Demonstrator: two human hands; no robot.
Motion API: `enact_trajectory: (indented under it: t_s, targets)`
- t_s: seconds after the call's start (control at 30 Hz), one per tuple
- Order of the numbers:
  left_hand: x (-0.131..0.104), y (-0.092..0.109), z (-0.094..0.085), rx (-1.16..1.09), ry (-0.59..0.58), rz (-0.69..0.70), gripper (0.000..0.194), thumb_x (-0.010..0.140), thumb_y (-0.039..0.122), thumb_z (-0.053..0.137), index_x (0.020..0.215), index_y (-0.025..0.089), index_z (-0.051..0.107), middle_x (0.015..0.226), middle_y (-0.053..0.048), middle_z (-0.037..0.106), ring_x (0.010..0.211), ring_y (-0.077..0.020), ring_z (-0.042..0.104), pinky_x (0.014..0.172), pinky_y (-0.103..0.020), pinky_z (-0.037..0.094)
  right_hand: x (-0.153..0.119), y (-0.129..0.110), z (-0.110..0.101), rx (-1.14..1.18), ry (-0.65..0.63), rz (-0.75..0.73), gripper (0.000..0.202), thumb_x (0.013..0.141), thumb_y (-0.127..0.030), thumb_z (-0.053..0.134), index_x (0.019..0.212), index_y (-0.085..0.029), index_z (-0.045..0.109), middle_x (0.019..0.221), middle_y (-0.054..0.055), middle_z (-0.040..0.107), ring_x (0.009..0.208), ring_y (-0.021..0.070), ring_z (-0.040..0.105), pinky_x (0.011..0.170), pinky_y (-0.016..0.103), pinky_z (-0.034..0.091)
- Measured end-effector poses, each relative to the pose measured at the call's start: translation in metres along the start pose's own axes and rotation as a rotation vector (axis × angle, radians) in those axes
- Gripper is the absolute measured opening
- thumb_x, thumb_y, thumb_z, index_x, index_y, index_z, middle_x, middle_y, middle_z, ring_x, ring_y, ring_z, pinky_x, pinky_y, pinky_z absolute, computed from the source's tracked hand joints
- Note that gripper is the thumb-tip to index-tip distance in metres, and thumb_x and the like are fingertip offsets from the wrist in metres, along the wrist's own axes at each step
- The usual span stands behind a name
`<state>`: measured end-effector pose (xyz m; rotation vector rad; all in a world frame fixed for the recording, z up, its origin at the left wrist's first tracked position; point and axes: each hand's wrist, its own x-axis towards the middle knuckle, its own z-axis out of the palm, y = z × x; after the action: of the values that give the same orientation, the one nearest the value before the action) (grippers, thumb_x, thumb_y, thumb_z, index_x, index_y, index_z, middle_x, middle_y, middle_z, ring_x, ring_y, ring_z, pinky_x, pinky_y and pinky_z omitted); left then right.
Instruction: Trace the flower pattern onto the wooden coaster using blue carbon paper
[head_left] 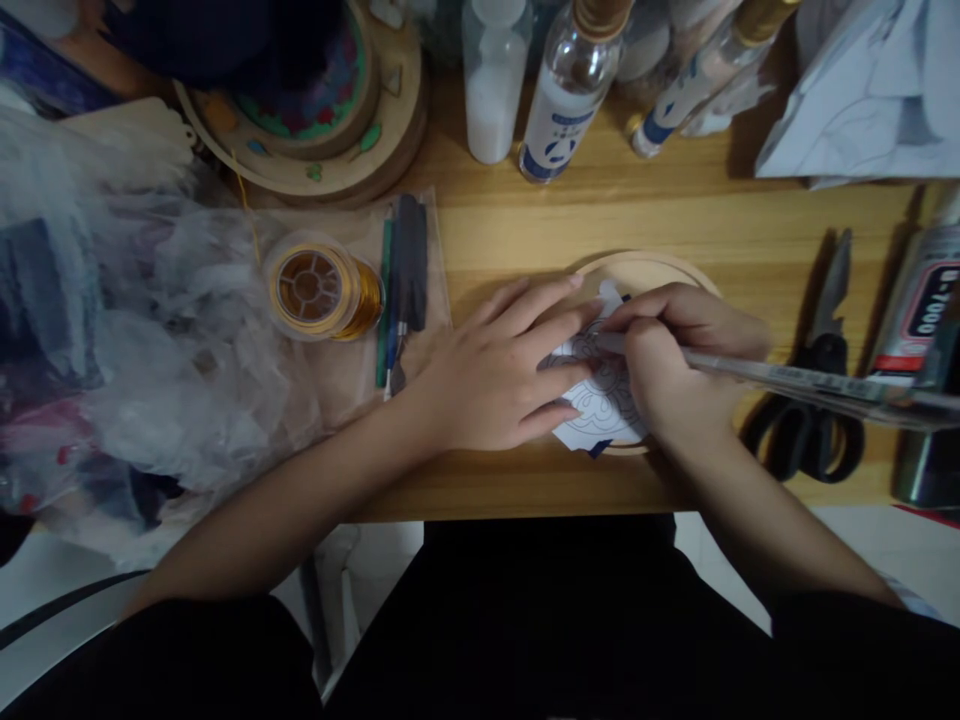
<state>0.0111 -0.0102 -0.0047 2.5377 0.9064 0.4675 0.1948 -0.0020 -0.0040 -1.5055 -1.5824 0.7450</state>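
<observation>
A white paper with a curling line pattern (596, 405) lies on a round pale wooden disc (679, 262). Dark blue material (598, 449) peeks out from under the paper's edge. My left hand (510, 370) rests flat with fingers spread, its fingertips pressing on the left part of the paper. In my right hand (686, 345) a long slim pen (795, 378) is gripped, its tip end low over the upper part of the paper. The exact tip is hidden by my fingers.
Black-handled scissors (817, 400) and a glue tube (919, 300) lie to the right. A spool of golden wire (319, 290), slim tools (405, 270) and crumpled plastic bags (172, 330) are on the left. Clear bottles (562, 110) and a round wooden piece (397, 130) stand behind.
</observation>
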Motion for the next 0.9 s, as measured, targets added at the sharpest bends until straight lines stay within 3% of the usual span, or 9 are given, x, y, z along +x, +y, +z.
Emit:
enact_trajectory:
  t_s: [0.13,0.37,0.47,0.6,0.67,0.83,0.9]
  targets:
    - [0.0,0.0,0.0,-0.002,0.005,0.005,0.035,0.093,0.039,0.057,0.12,0.021,0.068,0.138,-0.013,0.056,0.14,-0.0365,0.038,0.112,-0.057,0.034,-0.002,0.007,0.003,0.096,0.083,0.05,0.022,0.073,-0.011,0.05,0.063,-0.023,0.065,0.055,-0.005,0.059,0.051,0.0108,0.056,0.051,0.025,0.047]
    - [-0.001,-0.001,0.0,-0.006,0.022,0.019,0.034,0.093,0.04,0.058,0.118,0.019,0.069,0.138,-0.014,0.056,0.139,-0.0377,0.041,0.112,-0.057,0.034,-0.002,0.007,0.001,0.08,0.068,0.055,0.02,0.07,-0.012,0.05,0.062,-0.022,0.065,0.054,-0.004,0.059,0.047,0.0107,0.055,0.047,0.024,0.045]
    - [0.0,-0.001,-0.001,0.002,0.031,0.029,0.034,0.093,0.039,0.058,0.119,0.019,0.069,0.139,-0.015,0.056,0.139,-0.0372,0.041,0.111,-0.056,0.035,0.001,0.004,0.002,0.216,0.154,0.114,0.021,0.066,-0.011,0.046,0.058,-0.022,0.063,0.049,-0.006,0.056,0.039,0.0093,0.049,0.038,0.021,0.039]
    - [0.0,-0.002,-0.001,0.007,0.037,0.03,0.034,0.093,0.04,0.058,0.118,0.019,0.069,0.141,-0.015,0.055,0.138,-0.0375,0.041,0.11,-0.056,0.036,0.01,0.001,0.001,0.401,0.36,0.187,0.017,0.063,-0.013,0.047,0.056,-0.022,0.06,0.048,-0.004,0.053,0.033,0.0091,0.045,0.03,0.021,0.032]
    - [0.0,-0.002,-0.001,0.008,0.043,0.04,0.034,0.093,0.04,0.058,0.117,0.018,0.07,0.14,-0.016,0.055,0.137,-0.0379,0.042,0.11,-0.056,0.037,0.014,0.0,-0.001,0.481,0.407,0.19,0.016,0.069,-0.022,0.048,0.056,-0.022,0.058,0.048,-0.003,0.05,0.033,0.0104,0.046,0.028,0.022,0.028]
    - [0.0,-0.003,0.0,0.013,0.049,0.052,0.034,0.091,0.04,0.06,0.116,0.017,0.07,0.14,-0.016,0.055,0.137,-0.0372,0.042,0.109,-0.056,0.038,0.021,-0.002,-0.015,0.514,0.446,0.251,0.052,0.092,-0.046,0.028,0.051,-0.023,0.05,0.045,0.0,0.045,0.032,0.0131,0.046,0.026,0.025,0.026]
    - [0.0,-0.003,0.0,0.015,0.054,0.057,0.035,0.091,0.04,0.061,0.116,0.017,0.07,0.14,-0.017,0.055,0.136,-0.0374,0.043,0.108,-0.056,0.039,0.021,-0.002,-0.025,0.443,0.449,0.174,0.044,0.091,-0.042,0.041,0.054,-0.022,0.055,0.047,0.0,0.05,0.035,0.013,0.049,0.03,0.025,0.03]
